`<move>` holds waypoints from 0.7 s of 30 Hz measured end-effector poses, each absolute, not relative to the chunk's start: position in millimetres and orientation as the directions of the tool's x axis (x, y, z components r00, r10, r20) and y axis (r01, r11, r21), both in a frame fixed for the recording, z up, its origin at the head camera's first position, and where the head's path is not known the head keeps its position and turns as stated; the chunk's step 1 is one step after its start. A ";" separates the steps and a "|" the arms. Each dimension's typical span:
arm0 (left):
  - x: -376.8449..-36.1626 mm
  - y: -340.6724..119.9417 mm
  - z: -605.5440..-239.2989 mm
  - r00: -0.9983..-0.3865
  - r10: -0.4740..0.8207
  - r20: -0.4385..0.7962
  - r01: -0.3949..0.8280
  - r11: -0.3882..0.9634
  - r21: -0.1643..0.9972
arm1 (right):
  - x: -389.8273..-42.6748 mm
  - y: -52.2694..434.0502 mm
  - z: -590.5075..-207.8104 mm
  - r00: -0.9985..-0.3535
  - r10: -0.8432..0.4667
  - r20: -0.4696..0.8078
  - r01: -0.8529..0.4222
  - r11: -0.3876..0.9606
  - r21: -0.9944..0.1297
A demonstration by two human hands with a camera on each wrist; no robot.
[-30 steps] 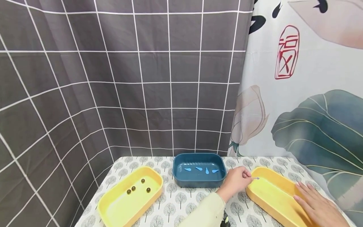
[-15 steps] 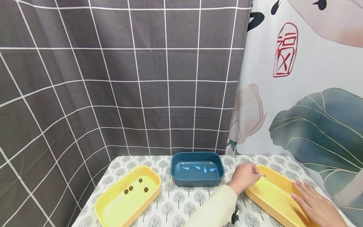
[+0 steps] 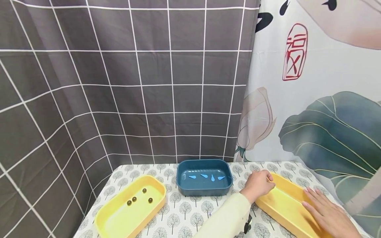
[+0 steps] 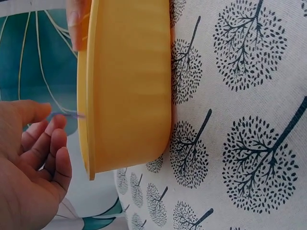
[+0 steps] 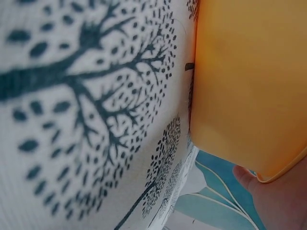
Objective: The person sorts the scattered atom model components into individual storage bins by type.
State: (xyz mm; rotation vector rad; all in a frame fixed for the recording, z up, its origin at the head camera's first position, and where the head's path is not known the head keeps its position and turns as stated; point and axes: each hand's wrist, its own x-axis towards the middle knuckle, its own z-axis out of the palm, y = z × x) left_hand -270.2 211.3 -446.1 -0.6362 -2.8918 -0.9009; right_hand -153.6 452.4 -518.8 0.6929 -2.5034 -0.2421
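My left hand is over the near-left end of the right yellow tray. Between its thumb and forefinger it pinches a small thin purple stick-like piece, blurred in the left wrist view; its exact kind cannot be told. In the head view the fingers hide this piece. My right hand rests with extended fingers on the right side of the same tray, thumb reaching over the rim. No loose item shows on the visible part of the tray's floor.
A dark blue bin holding several light-blue drop-shaped pieces stands at the back middle. At left is another yellow tray with several dark marbles. A tiny purple bit lies on the tree-print cloth beside the left sleeve.
The left hand has shifted slightly right and forward over the tray, and the purple piece it pinches has gone out of sight in the head view. The right hand stays on the tray.
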 end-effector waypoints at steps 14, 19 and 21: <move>-271.6 197.5 -444.5 -0.893 0.403 0.201 0.443 0.706 0.553 | -155.7 452.1 -516.0 -0.713 -0.542 0.445 -0.439 0.840 0.320; -269.0 190.3 -443.3 -0.880 0.433 0.198 0.457 0.654 0.603 | -152.9 452.0 -518.0 -0.711 -0.536 0.455 -0.440 0.844 0.307; -267.3 187.2 -442.9 -0.876 0.443 0.191 0.458 0.638 0.619 | -151.5 451.7 -519.7 -0.703 -0.537 0.467 -0.451 0.843 0.291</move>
